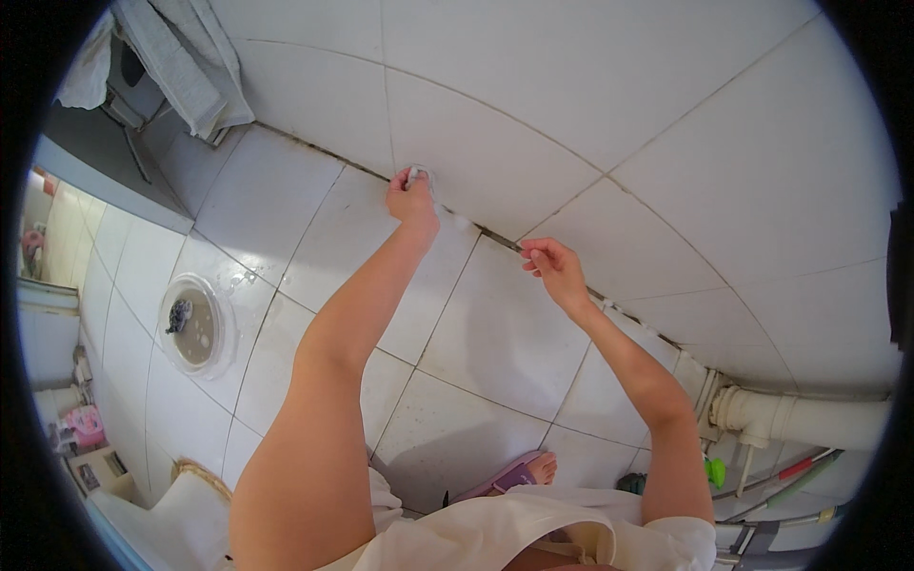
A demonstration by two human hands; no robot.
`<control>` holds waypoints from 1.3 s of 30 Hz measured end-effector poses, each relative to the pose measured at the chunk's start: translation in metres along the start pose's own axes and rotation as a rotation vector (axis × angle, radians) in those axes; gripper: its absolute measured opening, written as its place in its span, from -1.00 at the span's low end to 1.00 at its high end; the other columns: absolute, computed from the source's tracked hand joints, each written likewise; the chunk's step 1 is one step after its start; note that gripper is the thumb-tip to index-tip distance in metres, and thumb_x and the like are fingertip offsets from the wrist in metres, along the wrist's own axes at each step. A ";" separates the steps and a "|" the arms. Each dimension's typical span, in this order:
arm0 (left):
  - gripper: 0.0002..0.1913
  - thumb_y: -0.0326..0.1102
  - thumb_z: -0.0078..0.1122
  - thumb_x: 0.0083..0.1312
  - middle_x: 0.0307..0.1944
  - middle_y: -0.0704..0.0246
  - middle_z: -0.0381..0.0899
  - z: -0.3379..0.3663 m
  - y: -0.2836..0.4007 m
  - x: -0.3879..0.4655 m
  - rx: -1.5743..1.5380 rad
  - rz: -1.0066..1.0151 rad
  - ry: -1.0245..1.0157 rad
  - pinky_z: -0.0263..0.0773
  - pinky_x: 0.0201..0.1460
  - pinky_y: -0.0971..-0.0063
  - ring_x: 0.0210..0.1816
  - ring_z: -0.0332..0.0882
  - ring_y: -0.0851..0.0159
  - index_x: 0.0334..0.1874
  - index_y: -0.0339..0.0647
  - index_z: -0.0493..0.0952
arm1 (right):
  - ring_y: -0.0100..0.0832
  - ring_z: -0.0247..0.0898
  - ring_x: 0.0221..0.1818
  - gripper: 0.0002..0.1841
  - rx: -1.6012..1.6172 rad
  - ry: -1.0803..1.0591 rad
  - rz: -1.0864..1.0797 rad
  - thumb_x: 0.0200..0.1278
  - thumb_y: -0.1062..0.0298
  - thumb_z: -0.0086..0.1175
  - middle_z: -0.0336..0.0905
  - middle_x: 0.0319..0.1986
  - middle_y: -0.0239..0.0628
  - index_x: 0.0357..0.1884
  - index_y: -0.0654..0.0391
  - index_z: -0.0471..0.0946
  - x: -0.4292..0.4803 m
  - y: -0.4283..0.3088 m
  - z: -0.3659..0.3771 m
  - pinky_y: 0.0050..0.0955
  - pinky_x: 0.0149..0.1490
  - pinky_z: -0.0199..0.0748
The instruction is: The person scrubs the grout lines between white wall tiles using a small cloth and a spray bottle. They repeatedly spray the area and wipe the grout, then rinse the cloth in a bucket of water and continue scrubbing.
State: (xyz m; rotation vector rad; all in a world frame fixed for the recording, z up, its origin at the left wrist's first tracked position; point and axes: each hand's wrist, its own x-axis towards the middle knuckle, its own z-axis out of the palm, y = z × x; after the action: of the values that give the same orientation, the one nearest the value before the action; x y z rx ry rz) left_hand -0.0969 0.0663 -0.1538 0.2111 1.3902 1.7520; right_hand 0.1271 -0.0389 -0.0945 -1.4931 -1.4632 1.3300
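My left hand (pixel 412 196) presses a small whitish wad (pixel 421 173) against the wall tile, just above the floor joint; whether it is cloth or tape is hard to tell. White patches (pixel 460 220) lie along the joint right of that hand. My right hand (pixel 555 273) hovers by the dark, dirty gap (pixel 498 238) between wall and floor. Its fingers are loosely curled and apart, with nothing visible in them. Large white wall tiles (pixel 493 128) rise behind both hands.
A round clear plastic tub (pixel 223 335) with murky water and a dark rag (pixel 178 315) stands on the tiled floor at left. A towel (pixel 178 78) hangs at upper left. White drainpipes (pixel 807 421) run at lower right. My purple slipper (pixel 500 482) is below.
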 end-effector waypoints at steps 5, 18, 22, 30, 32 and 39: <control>-0.79 -0.52 0.24 0.09 -0.30 0.36 0.56 0.012 -0.018 -0.046 0.237 0.002 -0.034 0.40 -0.22 0.55 -0.29 0.47 0.43 -0.20 -0.30 0.54 | -0.59 0.46 -0.34 -0.81 0.021 0.003 0.003 0.39 0.44 -0.11 0.58 -0.33 -0.38 -0.09 0.16 0.53 0.000 -0.008 0.003 -0.58 -0.25 0.39; -0.81 -0.54 0.18 0.09 -0.35 0.37 0.51 0.011 -0.045 -0.026 0.124 0.032 0.067 0.39 -0.32 0.53 -0.37 0.44 0.42 -0.24 -0.30 0.46 | -0.46 0.48 -0.15 -0.77 -0.150 0.269 -0.324 0.35 0.47 -0.06 0.58 -0.14 -0.25 0.00 0.21 0.48 0.003 -0.012 -0.004 -0.51 -0.01 0.42; -0.75 -0.52 0.14 0.13 -0.22 0.31 0.49 0.010 -0.044 0.000 0.081 0.034 0.087 0.40 -0.26 0.48 -0.29 0.44 0.36 -0.12 -0.27 0.42 | -0.45 0.52 -0.17 -0.79 -0.312 0.285 -0.422 0.33 0.48 -0.03 0.61 -0.18 -0.25 -0.04 0.21 0.51 -0.006 -0.020 -0.025 -0.50 -0.06 0.44; -0.77 -0.50 0.10 0.11 -0.28 0.28 0.48 0.020 -0.106 -0.062 0.088 -0.422 -0.209 0.42 -0.37 0.39 -0.30 0.47 0.29 -0.15 -0.21 0.42 | -0.51 0.56 -0.24 -0.83 -0.243 0.204 -0.277 0.35 0.48 -0.05 0.63 -0.25 -0.31 -0.11 0.22 0.54 -0.006 -0.029 -0.035 -0.54 -0.14 0.45; -0.80 -0.51 0.10 0.11 -0.33 0.30 0.48 0.017 -0.105 -0.055 0.082 -0.450 -0.273 0.41 -0.41 0.42 -0.34 0.46 0.31 -0.20 -0.20 0.42 | -0.51 0.56 -0.24 -0.82 -0.237 0.209 -0.258 0.35 0.48 -0.06 0.63 -0.26 -0.30 -0.11 0.23 0.54 -0.008 -0.031 -0.036 -0.54 -0.14 0.45; -0.84 -0.61 0.08 0.10 -0.41 0.37 0.46 -0.005 -0.068 0.008 -0.137 -0.247 -0.110 0.27 -0.54 0.52 -0.43 0.43 0.38 -0.30 -0.23 0.39 | -0.51 0.55 -0.24 -0.82 -0.148 0.203 -0.268 0.35 0.47 -0.07 0.62 -0.27 -0.29 -0.09 0.23 0.53 -0.010 -0.030 -0.040 -0.55 -0.11 0.45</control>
State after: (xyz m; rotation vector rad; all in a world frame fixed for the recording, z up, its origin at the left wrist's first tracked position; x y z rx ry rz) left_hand -0.0692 0.0685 -0.2169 0.0576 1.1603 1.5977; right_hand 0.1572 -0.0358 -0.0532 -1.4176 -1.5906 0.9022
